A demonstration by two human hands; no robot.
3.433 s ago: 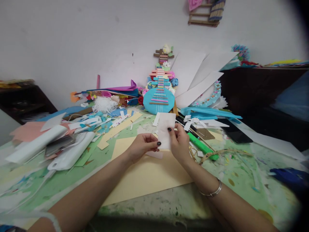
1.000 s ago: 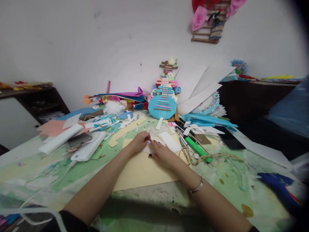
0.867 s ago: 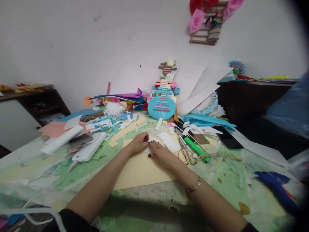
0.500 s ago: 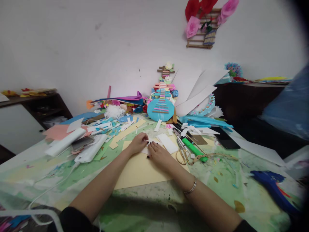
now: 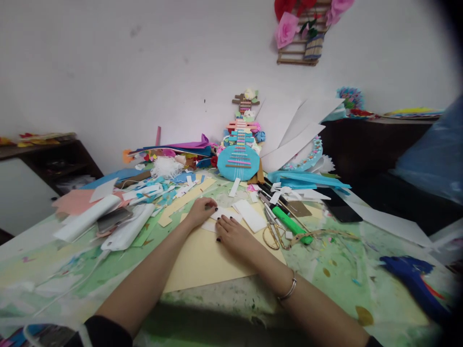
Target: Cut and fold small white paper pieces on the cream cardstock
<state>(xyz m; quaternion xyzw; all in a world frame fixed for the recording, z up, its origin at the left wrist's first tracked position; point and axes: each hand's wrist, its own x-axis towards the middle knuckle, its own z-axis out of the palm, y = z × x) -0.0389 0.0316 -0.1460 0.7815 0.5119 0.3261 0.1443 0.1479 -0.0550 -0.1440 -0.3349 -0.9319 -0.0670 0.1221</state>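
Note:
A small piece of white paper point(image 5: 228, 213) lies on a large cream card sheet point(image 5: 195, 270) in front of me. My left hand point(image 5: 201, 212) is bent at the paper's upper left edge, thumb and fingertips drawn together there; the exact contact is partly hidden. Flat on the paper's lower right side rests my right hand point(image 5: 235, 237), fingers stretched out over the paper and card. Just right of them lies a folded white paper strip point(image 5: 250, 215). Gold-handled scissors point(image 5: 273, 231) lie beyond my right hand, next to a green marker-like tube point(image 5: 292, 224).
A blue paper lute-shaped model point(image 5: 238, 163) stands at the back. Paper scraps point(image 5: 148, 189) and a white power strip point(image 5: 132, 229) with a cable lie left. A black phone point(image 5: 340, 206) and a blue glue gun point(image 5: 408, 274) are on the right.
My left hand has shifted a little left, away from my right hand. More of the white paper shows between them. My right hand stays flat. The whole view has shifted slightly.

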